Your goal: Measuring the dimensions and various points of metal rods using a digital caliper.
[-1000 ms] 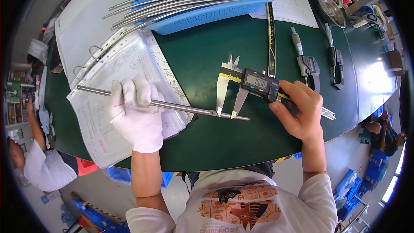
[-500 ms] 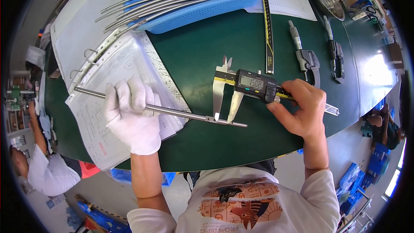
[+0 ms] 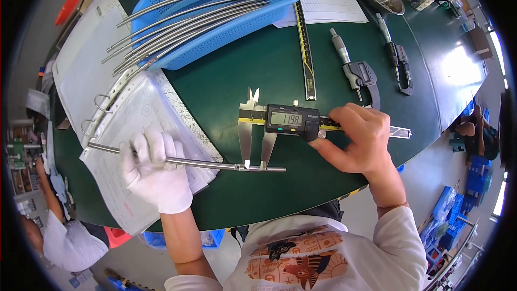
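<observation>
My left hand (image 3: 159,175), in a white glove, is closed around a thin steel rod (image 3: 215,165). The rod lies nearly level across the view, its stepped, thinner end pointing right. A black digital caliper (image 3: 293,120) with a lit display is gripped in my bare right hand (image 3: 362,139), the thumb by its small roller. Its two long jaws (image 3: 258,148) point down, a little apart, with their tips at the rod near the thinner end. Whether both tips touch the metal I cannot tell.
A blue basket (image 3: 237,27) with several curved steel rods (image 3: 183,24) stands at the back left. Under my left hand lies an open ring binder (image 3: 142,110). Two micrometers (image 3: 361,74) and a black-and-yellow scale bar (image 3: 305,54) lie on the green table. Another person (image 3: 72,237) works at far left.
The whole view has shifted, so most table things sit further left. The caliper is more level, its jaws sit a little differently on the rod, and its display reads lower.
</observation>
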Action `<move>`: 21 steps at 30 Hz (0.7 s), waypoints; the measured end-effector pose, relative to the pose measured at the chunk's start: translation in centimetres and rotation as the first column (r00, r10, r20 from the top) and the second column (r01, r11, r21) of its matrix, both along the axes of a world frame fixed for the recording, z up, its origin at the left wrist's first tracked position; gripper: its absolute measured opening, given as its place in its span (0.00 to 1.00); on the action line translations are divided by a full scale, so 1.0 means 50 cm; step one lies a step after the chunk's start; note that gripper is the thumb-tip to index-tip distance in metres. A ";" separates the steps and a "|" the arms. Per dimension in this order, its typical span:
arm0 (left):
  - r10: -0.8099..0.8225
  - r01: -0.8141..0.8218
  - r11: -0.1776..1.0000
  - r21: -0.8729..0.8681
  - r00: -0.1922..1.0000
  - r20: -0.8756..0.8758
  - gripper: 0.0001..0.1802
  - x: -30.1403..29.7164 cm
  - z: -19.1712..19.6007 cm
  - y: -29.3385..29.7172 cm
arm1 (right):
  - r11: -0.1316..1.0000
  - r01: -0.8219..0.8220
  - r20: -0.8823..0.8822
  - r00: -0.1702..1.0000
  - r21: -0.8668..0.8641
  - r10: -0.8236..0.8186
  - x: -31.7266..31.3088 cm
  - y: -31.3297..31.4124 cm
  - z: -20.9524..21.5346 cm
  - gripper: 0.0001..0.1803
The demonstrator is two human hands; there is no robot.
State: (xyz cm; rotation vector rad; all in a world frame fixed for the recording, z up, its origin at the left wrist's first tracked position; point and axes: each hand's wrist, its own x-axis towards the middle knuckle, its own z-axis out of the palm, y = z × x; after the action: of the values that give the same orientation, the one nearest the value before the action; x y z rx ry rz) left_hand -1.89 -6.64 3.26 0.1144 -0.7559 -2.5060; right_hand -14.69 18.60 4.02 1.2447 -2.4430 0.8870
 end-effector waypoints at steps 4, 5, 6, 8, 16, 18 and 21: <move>0.050 -0.051 0.998 0.021 0.998 0.044 0.20 0.005 0.007 0.000 | 1.000 -0.021 0.010 1.000 -0.002 0.021 -0.002 -0.008 0.004 0.17; 0.055 -0.059 0.997 0.047 0.996 0.071 0.18 0.018 0.000 -0.008 | 1.000 -0.021 0.026 0.999 0.018 0.020 0.003 -0.018 0.003 0.17; 0.066 -0.073 0.995 0.070 0.993 0.096 0.16 0.016 0.008 -0.008 | 0.999 -0.027 0.040 0.999 0.036 0.025 0.002 -0.025 -0.002 0.17; 0.259 -0.336 0.926 0.173 0.897 0.357 0.10 0.018 -0.021 -0.003 | 0.998 -0.046 0.138 0.990 0.050 0.038 0.001 -0.020 -0.003 0.14; -0.031 0.018 0.996 0.093 0.989 0.144 0.18 -0.008 -0.025 0.019 | 0.976 0.169 0.731 0.683 -0.135 -0.018 -0.007 0.019 0.006 0.14; -0.028 0.020 0.995 0.102 0.996 0.084 0.18 -0.021 -0.044 0.023 | 0.989 0.089 0.744 0.668 -0.122 0.032 -0.001 0.005 0.033 0.12; -0.011 0.005 0.990 0.141 0.999 0.040 0.18 -0.016 -0.045 0.028 | 0.999 0.024 0.741 0.672 -0.037 0.012 -0.002 -0.001 0.024 0.09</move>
State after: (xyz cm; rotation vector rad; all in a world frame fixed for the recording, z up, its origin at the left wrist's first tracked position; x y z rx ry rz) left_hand -2.70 -5.25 1.03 0.2128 -0.5949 -2.5707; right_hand -14.80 18.55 5.20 0.9568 -2.9773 1.7176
